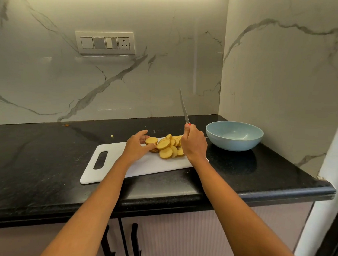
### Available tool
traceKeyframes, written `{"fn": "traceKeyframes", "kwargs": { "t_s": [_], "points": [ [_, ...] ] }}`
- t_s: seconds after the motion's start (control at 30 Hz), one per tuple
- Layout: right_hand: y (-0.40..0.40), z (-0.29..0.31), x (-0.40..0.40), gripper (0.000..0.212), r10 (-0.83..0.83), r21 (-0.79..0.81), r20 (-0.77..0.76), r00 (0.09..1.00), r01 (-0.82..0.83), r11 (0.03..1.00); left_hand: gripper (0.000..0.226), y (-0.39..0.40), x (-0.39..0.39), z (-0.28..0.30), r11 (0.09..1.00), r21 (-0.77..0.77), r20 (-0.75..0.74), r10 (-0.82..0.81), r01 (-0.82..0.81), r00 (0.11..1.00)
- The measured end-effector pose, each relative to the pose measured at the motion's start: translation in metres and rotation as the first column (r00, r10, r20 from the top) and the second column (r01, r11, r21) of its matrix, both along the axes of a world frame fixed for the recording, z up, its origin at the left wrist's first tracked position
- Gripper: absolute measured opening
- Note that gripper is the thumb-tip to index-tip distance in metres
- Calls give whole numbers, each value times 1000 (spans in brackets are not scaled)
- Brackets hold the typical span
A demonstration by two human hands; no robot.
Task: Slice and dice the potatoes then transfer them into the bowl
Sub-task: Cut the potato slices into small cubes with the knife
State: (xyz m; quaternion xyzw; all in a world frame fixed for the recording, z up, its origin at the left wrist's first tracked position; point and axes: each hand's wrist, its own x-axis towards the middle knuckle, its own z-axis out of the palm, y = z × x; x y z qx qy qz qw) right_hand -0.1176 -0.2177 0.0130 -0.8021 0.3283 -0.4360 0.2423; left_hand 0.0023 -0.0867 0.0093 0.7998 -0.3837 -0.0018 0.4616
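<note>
I see a white plastic cutting board (111, 164) lying on the black stone countertop (35, 160), with its handle slot at the left end. A pile of round potato slices (168, 147), yellow-fleshed with the skin still on the rims, sits on the far right portion of the board; the slices overlap and lean on each other. My left hand (137, 145) reaches over the board from the left, and its thumb and fingers pinch 1 potato slice (151, 140) at the left edge of the pile, held on edge with the cut face toward the camera. My right hand (193, 143) is just beside the right side of the pile, fingers clenched around the handle of a kitchen knife (184, 107); only a small red part of the handle shows above the fist. The blade points up and slightly left, clear of the potatoes. A light blue bowl (234, 135) stands on the countertop to the right of the board, near the corner of the marble walls, and I see nothing inside it. A switch panel (105, 42) with 1 socket is mounted on the back wall.
</note>
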Motion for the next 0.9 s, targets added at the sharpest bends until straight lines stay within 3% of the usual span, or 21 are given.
{"fn": "traceKeyframes", "kwargs": {
  "t_s": [0.13,0.43,0.73,0.9],
  "points": [
    [0,0,0,40,-4,-1,6,1000,4,1000,61,-3,0,3,997,-76,-17,19,-20,1000],
    [0,1,0,40,-3,-18,-3,1000,3,1000,68,-2,-3,2,997,-79,-22,1,-3,1000],
    [3,1,-2,40,11,-52,-40,999,-13,999,74,0,-7,3,997,36,-9,-65,66,998],
    [10,3,-1,30,210,-111,-127,969,-224,968,54,1,-3,-1,998,54,25,-39,38,999]
  ]
}}
